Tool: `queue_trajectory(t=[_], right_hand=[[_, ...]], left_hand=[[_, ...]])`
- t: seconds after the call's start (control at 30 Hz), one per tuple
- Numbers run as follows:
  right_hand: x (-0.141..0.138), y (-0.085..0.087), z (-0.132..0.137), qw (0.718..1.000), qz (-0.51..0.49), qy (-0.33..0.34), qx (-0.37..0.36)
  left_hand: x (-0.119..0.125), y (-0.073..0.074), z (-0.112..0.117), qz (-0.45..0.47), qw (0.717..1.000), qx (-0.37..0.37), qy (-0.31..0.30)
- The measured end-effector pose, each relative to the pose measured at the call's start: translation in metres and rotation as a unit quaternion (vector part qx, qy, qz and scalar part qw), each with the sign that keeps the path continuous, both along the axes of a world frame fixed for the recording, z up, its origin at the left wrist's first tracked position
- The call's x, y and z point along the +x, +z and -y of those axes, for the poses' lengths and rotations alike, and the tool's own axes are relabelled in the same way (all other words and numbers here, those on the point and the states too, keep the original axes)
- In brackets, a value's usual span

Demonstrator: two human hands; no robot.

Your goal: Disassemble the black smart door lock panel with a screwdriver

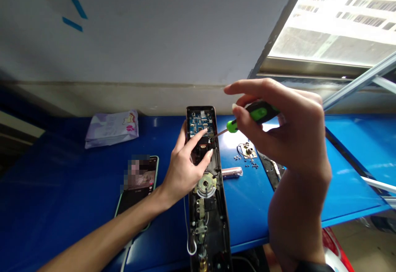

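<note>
A long black device housing (224, 222) lies lengthwise on the blue table, its inside exposed. A blue circuit board (198, 123) sits at its far end, and a round metal part (206, 184) lies nearer to me. My left hand (187, 167) rests on the housing below the board, thumb and fingers spread apart. In my right hand (286, 125) is a screwdriver (258, 113) with a green and black handle, held between thumb and fingers. Its tip points down-left to the housing's right side, just below the board; whether it touches a screw I cannot tell.
Small loose screws (252, 165) and a small module with a wire (249, 150) lie right of the housing. Near them is a wrapped cylindrical item (232, 172). To the left are a phone (136, 198) and a pale plastic packet (113, 128). A wall (154, 37) stands behind the table.
</note>
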State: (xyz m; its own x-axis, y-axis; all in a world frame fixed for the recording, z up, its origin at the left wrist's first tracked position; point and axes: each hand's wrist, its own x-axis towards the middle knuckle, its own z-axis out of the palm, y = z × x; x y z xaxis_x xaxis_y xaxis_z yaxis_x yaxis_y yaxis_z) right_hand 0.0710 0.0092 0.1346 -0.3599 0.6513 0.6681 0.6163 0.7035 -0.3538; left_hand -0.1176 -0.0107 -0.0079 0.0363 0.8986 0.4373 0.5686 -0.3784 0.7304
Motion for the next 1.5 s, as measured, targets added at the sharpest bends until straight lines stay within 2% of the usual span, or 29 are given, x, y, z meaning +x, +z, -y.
queue_trajectory(t=[0.17, 0.37, 0.57, 0.77, 1.0, 1.2, 1.37, 1.5], right_hand=[[0.0005, -0.0011, 0.0012, 1.000, 0.004, 0.010, -0.019], [-0.0027, -0.0002, -0.0010, 0.998, -0.006, 0.037, 0.046], [-0.0011, 0.0005, 0.0024, 0.999, 0.008, 0.033, -0.023], [-0.0054, 0.0000, -0.0007, 1.000, -0.004, 0.025, 0.018], [-0.0017, 0.0011, 0.0024, 0.998, -0.003, 0.048, -0.037], [-0.0013, 0.0007, 0.0003, 0.999, 0.004, 0.033, -0.030], [-0.0004, 0.0010, -0.0001, 0.998, -0.003, 0.058, -0.024], [-0.0007, 0.0041, 0.0034, 0.998, -0.025, 0.041, -0.036]], left_hand=[[0.0004, 0.0001, 0.0001, 0.005, 1.000, 0.000, -0.001], [0.0000, -0.0006, -0.0003, -0.004, 1.000, 0.008, 0.005], [0.0000, -0.0005, -0.0003, 0.010, 1.000, 0.003, -0.005], [-0.0004, -0.0015, -0.0002, -0.008, 1.000, 0.009, 0.008], [-0.0001, -0.0024, -0.0010, 0.007, 1.000, 0.001, -0.001], [-0.0018, -0.0051, -0.0015, -0.001, 1.000, 0.004, 0.003], [-0.0014, -0.0030, -0.0001, 0.006, 1.000, -0.002, -0.008], [-0.0024, -0.0017, 0.0002, -0.029, 1.000, -0.008, -0.002]])
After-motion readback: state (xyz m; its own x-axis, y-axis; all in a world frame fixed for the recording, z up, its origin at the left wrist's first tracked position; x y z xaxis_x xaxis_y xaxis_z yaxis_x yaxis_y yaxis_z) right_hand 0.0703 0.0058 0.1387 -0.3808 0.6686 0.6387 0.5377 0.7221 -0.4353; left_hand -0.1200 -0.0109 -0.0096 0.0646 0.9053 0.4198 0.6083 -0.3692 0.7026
